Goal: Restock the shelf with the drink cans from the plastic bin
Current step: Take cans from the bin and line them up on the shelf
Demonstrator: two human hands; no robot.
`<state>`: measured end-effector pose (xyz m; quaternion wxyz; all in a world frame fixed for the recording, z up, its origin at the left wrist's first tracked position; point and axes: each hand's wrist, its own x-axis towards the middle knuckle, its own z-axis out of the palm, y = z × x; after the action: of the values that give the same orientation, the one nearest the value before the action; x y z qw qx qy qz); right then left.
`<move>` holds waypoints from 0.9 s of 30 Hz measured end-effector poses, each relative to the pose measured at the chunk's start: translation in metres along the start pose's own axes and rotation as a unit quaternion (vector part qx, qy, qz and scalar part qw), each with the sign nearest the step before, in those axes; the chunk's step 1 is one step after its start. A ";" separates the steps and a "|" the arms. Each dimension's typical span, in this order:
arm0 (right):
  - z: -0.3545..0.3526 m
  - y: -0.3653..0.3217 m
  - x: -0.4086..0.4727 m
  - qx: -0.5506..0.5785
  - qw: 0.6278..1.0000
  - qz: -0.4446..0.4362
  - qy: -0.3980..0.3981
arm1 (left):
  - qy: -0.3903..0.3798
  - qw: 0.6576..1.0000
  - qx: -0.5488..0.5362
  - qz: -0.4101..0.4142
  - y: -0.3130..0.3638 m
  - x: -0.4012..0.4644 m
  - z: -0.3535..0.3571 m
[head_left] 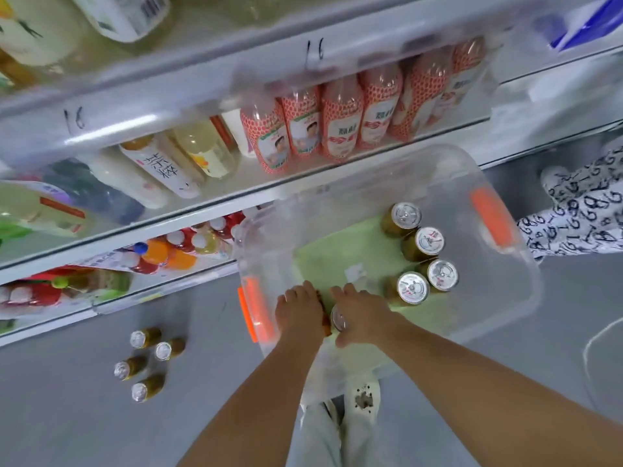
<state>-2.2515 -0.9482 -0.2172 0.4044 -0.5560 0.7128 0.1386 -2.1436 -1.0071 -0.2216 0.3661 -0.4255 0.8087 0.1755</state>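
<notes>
A clear plastic bin point(499, 298) with orange latches stands on the floor in front of the shelf point(209, 203). Several gold drink cans point(418, 251) with silver tops stand along its right side on a green lining. Both my hands reach into the bin's near left corner. My right hand point(362, 318) is wrapped around a can point(338, 319) whose silver top shows beside the thumb. My left hand point(298, 313) is closed over something brownish right beside it; what it holds is mostly hidden. Several more cans point(148, 362) stand on the floor to the left.
The shelf tiers hold bottles, among them a row of red-and-white patterned bottles point(340, 123). Another person's patterned trouser leg and shoe point(580, 210) are at the right of the bin. My own legs and shoes point(360, 399) are just behind the bin.
</notes>
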 end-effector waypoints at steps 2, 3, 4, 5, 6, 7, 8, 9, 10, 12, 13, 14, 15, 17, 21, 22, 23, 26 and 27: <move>0.004 0.004 0.006 -0.002 1.000 0.004 -0.006 | -0.005 1.000 0.012 0.000 0.002 0.007 0.009; 0.004 0.006 0.008 0.002 1.000 0.005 -0.006 | -0.005 1.000 0.014 0.001 0.003 0.010 0.012; 0.004 0.009 0.010 0.005 1.000 0.004 -0.002 | -0.005 1.000 0.014 0.004 0.004 0.013 0.014; 0.003 0.011 0.010 0.007 1.000 0.003 0.005 | -0.006 1.000 0.011 0.006 0.005 0.015 0.015; 0.002 0.012 0.010 0.005 1.000 0.002 0.012 | -0.005 1.000 0.007 0.007 0.005 0.017 0.015; 0.000 0.014 0.009 0.003 1.000 0.000 0.017 | -0.005 1.000 0.004 0.004 0.005 0.018 0.015; -0.001 0.016 0.008 0.003 1.000 -0.001 0.023 | -0.005 1.000 0.003 0.001 0.006 0.018 0.014; -0.003 0.018 0.007 0.013 1.000 -0.001 0.028 | -0.006 1.000 0.002 -0.002 0.007 0.016 0.013; -0.005 0.022 0.006 0.031 0.999 0.000 0.031 | -0.007 1.000 0.000 -0.005 0.007 0.015 0.011; -0.012 0.030 0.001 0.080 0.996 0.002 0.039 | -0.007 1.000 -0.009 -0.008 0.007 0.009 0.006; -0.017 0.034 -0.004 0.108 0.993 0.004 0.045 | -0.004 1.000 -0.016 -0.008 0.006 0.005 0.001; -0.024 0.038 -0.010 0.138 0.989 0.006 0.051 | 0.003 1.000 -0.026 -0.008 0.005 0.000 -0.004; -0.032 0.041 -0.017 0.169 0.984 0.007 0.056 | 0.011 0.999 -0.039 -0.006 0.004 -0.007 -0.011; -0.052 0.046 -0.037 0.229 0.971 0.003 0.066 | 0.032 0.997 -0.075 0.002 0.000 -0.026 -0.029; -0.099 0.043 -0.086 0.331 0.939 -0.025 0.087 | 0.101 0.978 -0.181 0.017 -0.010 -0.073 -0.067; -0.110 0.041 -0.098 0.348 0.933 -0.030 0.091 | 0.119 0.971 -0.209 0.017 -0.014 -0.086 -0.077; -0.122 0.039 -0.110 0.356 0.929 -0.036 0.094 | 0.134 0.962 -0.236 0.017 -0.018 -0.099 -0.085; -0.156 0.029 -0.142 0.370 0.919 -0.071 0.116 | 0.180 0.932 -0.314 0.005 -0.032 -0.139 -0.110; -0.167 0.025 -0.152 0.378 0.914 -0.083 0.124 | 0.194 0.921 -0.337 0.001 -0.036 -0.152 -0.117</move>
<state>-2.3363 -0.9440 -0.0061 0.5031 -0.4309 0.7078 -0.2452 -2.1100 -1.0124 -0.0290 0.0367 -0.5488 0.7575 0.3517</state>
